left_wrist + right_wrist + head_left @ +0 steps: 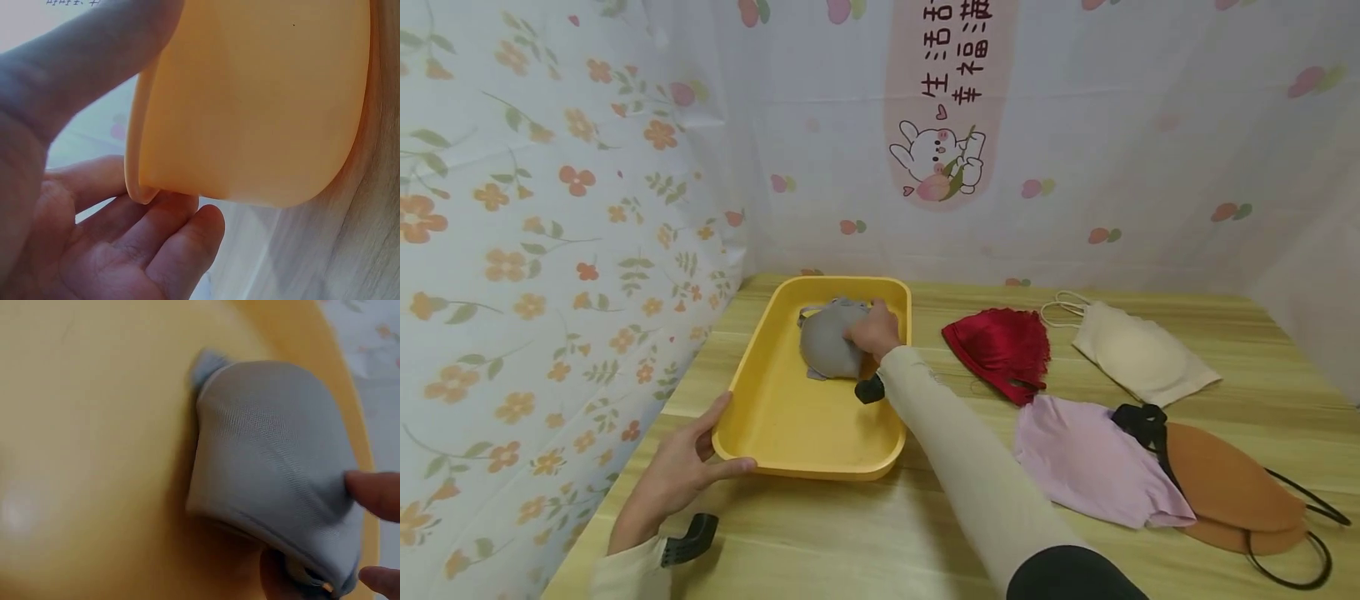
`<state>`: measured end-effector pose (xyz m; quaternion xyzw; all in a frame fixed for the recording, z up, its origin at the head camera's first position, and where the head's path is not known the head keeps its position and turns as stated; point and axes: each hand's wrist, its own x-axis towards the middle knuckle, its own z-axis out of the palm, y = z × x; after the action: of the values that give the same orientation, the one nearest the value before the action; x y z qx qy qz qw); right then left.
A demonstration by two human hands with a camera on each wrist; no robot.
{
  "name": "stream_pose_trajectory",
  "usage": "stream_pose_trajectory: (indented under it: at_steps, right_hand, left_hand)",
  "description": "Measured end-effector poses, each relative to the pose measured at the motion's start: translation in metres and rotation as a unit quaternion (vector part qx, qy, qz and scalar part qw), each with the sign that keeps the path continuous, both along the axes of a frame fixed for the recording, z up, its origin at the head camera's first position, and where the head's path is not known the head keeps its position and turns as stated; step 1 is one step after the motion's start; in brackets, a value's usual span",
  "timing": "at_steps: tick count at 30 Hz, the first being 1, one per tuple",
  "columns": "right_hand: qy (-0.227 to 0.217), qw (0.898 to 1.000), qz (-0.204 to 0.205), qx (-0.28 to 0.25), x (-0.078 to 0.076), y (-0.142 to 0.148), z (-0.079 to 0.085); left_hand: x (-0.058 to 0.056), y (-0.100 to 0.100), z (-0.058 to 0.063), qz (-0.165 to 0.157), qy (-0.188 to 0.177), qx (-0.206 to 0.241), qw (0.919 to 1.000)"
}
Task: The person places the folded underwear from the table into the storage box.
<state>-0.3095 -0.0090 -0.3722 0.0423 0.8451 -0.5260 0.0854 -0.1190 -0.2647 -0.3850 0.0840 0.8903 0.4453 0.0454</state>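
Observation:
A folded grey bra lies in the far part of a yellow plastic basin. My right hand reaches over the basin's right side and pinches the bra's right end. In the right wrist view the fingers press on the smooth grey cup, with one fingertip under its lower edge. My left hand holds the near left corner of the basin. Its thumb lies along the front rim and the other fingers are at the left side, bent under the rim in the left wrist view.
Right of the basin lie a dark red bra, a cream bra with thin straps, a pink bra and a brown bra with black straps. They rest on a wood-grain table. Patterned cloth hangs behind and on the left.

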Motion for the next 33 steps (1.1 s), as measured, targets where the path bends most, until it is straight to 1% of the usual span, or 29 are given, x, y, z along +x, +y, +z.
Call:
stream_pose_trajectory:
  at_steps: [2,4,5,8,13,17,19,20,21,24,26,28,33]
  right_hand:
    - [0.015,0.999,0.01,0.047,0.001,0.0,-0.001]
    - [0.023,0.995,0.029,0.088,0.002,0.0,0.001]
    - [0.026,0.994,0.039,0.103,0.002,0.001,0.002]
    - [0.023,0.99,0.068,0.121,0.001,0.005,0.01]
    - [0.027,0.983,0.115,0.144,-0.003,0.018,0.034]
    - [0.021,0.98,0.141,0.14,-0.007,0.032,0.053]
    - [0.03,0.983,0.141,0.113,-0.01,0.042,0.059]
    - [0.044,0.983,0.142,0.107,-0.012,0.048,0.061]
    - [0.067,0.982,0.143,0.108,-0.014,0.054,0.063]
    - [0.133,0.974,0.143,0.116,-0.019,0.075,0.064]
    - [0.162,0.967,0.144,0.136,-0.022,0.092,0.063]
    - [0.172,0.963,0.143,0.152,-0.024,0.109,0.06]
    - [0.163,0.962,0.121,0.182,-0.026,0.154,0.049]
  left_hand:
    - [0.001,0.0,0.0,0.0,-0.001,0.0,1.0]
    - [0.001,0.0,-0.001,0.004,-0.005,-0.004,1.0]
    - [0.001,0.0,-0.001,0.005,-0.006,-0.005,1.0]
    - [0.001,0.0,0.0,0.004,-0.008,-0.007,0.9999]
    - [0.001,0.0,0.001,-0.001,-0.008,-0.004,1.0]
    - [0.002,-0.002,0.002,0.003,-0.009,-0.008,0.9999]
    - [0.002,-0.003,0.003,0.005,-0.009,-0.008,0.9999]
    - [0.002,-0.003,0.003,0.007,-0.008,-0.008,0.9999]
    - [0.001,-0.003,0.003,0.007,-0.007,-0.008,0.9999]
    - [0.0,-0.004,0.004,0.005,-0.003,-0.009,0.9999]
    - [-0.001,-0.004,0.003,0.001,-0.001,-0.01,1.0]
    - [-0.002,-0.003,0.002,-0.002,0.0,-0.007,1.0]
    - [-0.001,-0.002,-0.002,-0.004,0.002,0.006,1.0]
